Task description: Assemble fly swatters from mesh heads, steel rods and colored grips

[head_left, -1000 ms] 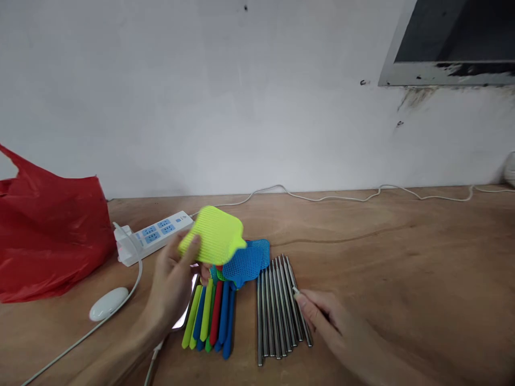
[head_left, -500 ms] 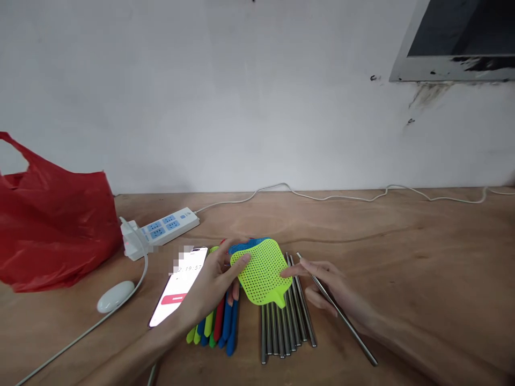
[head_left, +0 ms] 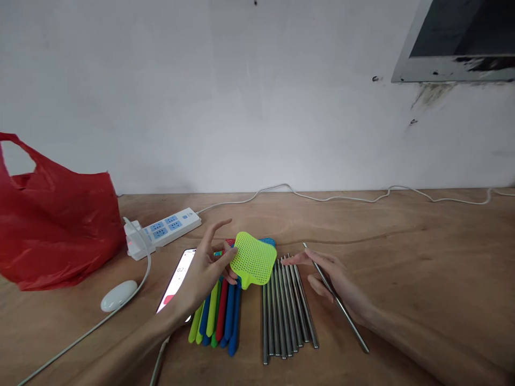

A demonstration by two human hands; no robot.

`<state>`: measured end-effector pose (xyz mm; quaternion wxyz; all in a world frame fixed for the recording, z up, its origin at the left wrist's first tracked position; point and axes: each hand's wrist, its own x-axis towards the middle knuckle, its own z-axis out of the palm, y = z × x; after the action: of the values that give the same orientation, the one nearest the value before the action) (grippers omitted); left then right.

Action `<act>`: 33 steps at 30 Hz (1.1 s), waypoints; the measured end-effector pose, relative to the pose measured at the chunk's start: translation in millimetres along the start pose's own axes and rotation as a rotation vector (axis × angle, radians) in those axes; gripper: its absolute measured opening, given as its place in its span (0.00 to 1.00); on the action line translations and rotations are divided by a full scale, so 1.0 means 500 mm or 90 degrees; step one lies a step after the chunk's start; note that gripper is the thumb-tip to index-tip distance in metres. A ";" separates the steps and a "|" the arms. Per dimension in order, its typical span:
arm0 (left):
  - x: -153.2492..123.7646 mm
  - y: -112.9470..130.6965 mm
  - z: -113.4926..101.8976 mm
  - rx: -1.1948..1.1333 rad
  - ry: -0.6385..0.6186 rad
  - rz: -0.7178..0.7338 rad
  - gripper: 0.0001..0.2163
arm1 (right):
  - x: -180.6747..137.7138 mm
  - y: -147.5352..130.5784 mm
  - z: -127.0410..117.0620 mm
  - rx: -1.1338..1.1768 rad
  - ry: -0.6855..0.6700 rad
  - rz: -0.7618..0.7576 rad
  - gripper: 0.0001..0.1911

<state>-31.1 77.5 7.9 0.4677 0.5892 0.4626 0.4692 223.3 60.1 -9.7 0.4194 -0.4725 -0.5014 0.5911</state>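
Between the thumb and fingers of my left hand is the edge of a yellow-green fly swatter head, a perforated square with a short neck pointing down. It is raised over other swatter heads, of which a blue one and a bit of red show behind it. My right hand holds a thin metal rod at a slant, its index finger stretched toward the swatter head but apart from it. Several metal rods lie side by side between the hands. Coloured plastic handles in blue, green, yellow-green and red lie below my left hand.
A lit phone lies partly behind my left forearm. Further left are a white power strip, a white oval device with a cable, and a red plastic bag. A thin white cord runs along the wall.
The yellow-green swatter head has turned so its neck points down-left, and has moved slightly left. My right index finger has come off it. My left index finger has lifted.
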 end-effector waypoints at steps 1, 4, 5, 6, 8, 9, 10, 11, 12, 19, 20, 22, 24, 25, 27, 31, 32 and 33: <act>0.006 -0.004 -0.006 0.015 -0.004 -0.005 0.28 | 0.000 0.002 -0.005 -0.003 0.014 -0.006 0.26; 0.026 -0.021 -0.018 0.080 -0.006 -0.013 0.22 | -0.002 0.014 -0.020 0.001 0.036 -0.006 0.25; 0.032 -0.027 -0.021 0.108 -0.012 -0.017 0.20 | -0.003 0.018 -0.023 0.002 0.041 -0.005 0.25; 0.036 -0.033 -0.022 0.131 -0.019 -0.020 0.19 | -0.004 0.022 -0.026 0.003 0.044 -0.001 0.25; 0.041 -0.042 -0.024 0.175 -0.035 -0.025 0.18 | -0.005 0.026 -0.028 0.007 0.049 0.004 0.25; 0.041 -0.044 -0.025 0.197 -0.042 -0.024 0.18 | -0.005 0.026 -0.029 0.010 0.051 0.006 0.25; 0.040 -0.046 -0.025 0.227 -0.047 -0.021 0.17 | -0.006 0.026 -0.029 0.013 0.052 0.007 0.26; 0.039 -0.047 -0.026 0.262 -0.048 -0.014 0.16 | -0.006 0.025 -0.029 0.013 0.052 0.007 0.26; 0.038 -0.047 -0.028 0.302 -0.047 -0.002 0.15 | -0.006 0.024 -0.030 0.013 0.051 0.008 0.26; 0.033 -0.051 -0.037 0.585 -0.032 0.126 0.13 | -0.003 0.028 -0.032 0.019 0.024 0.004 0.25; 0.031 -0.053 -0.035 0.612 -0.037 0.138 0.13 | -0.002 0.030 -0.032 0.022 0.021 0.001 0.25; 0.025 -0.054 -0.031 0.653 -0.046 0.155 0.14 | 0.001 0.032 -0.033 0.029 0.022 -0.001 0.25; 0.017 -0.051 -0.026 0.696 -0.054 0.169 0.16 | 0.003 0.034 -0.034 0.039 0.032 0.002 0.25; 0.013 -0.049 -0.023 0.725 -0.063 0.178 0.16 | 0.004 0.035 -0.034 0.043 0.037 0.004 0.25; 0.006 -0.044 -0.020 0.786 -0.091 0.198 0.18 | 0.006 0.036 -0.036 0.046 0.050 0.010 0.26; -0.001 -0.042 -0.019 0.815 -0.132 0.230 0.19 | 0.010 0.039 -0.043 0.037 0.079 0.034 0.27; -0.001 -0.043 -0.019 0.811 -0.130 0.235 0.19 | 0.012 0.040 -0.045 0.031 0.085 0.038 0.27; -0.002 -0.044 -0.018 0.808 -0.127 0.238 0.19 | 0.013 0.041 -0.047 0.026 0.091 0.040 0.28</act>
<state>-42.3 80.7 -13.0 -0.0182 0.8610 0.4933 0.1226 244.5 67.9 -32.3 0.4449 -0.5207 -0.4428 0.5787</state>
